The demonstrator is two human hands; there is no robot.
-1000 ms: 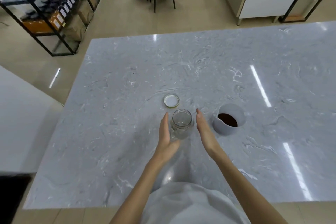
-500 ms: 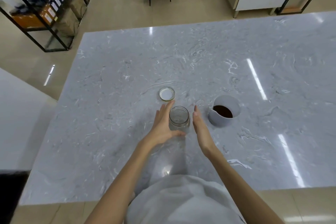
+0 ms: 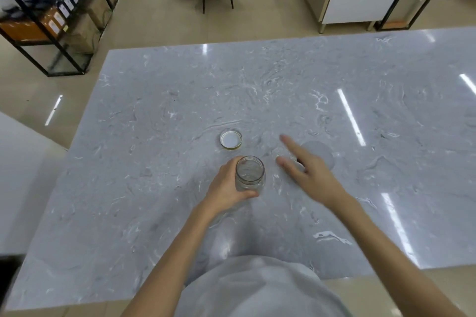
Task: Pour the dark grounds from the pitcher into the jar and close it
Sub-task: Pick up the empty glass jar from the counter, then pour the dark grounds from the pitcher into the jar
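Your left hand (image 3: 226, 188) is wrapped around the clear glass jar (image 3: 249, 174), which stands upright and uncapped on the grey marble table (image 3: 154, 162) just in front of you; the thumb lies across the jar's near side at its base and the fingers curl round its far left side, so that hand is clamped on the jar. Your left forearm runs up from about 7 o'clock to reach it. Your right hand (image 3: 311, 174) is held flat and spread, fingers apart and gripping nothing, stretched toward 1 o'clock from the jar, with the index finger pointing up and to the left. It hovers over the grey pitcher (image 3: 323, 153), covering most of it; only the far rim and right wall show, and the grounds inside are hidden. The lid (image 3: 231, 139) lies on the table at 11 o'clock from the jar, near it but apart, with its white inner face up.
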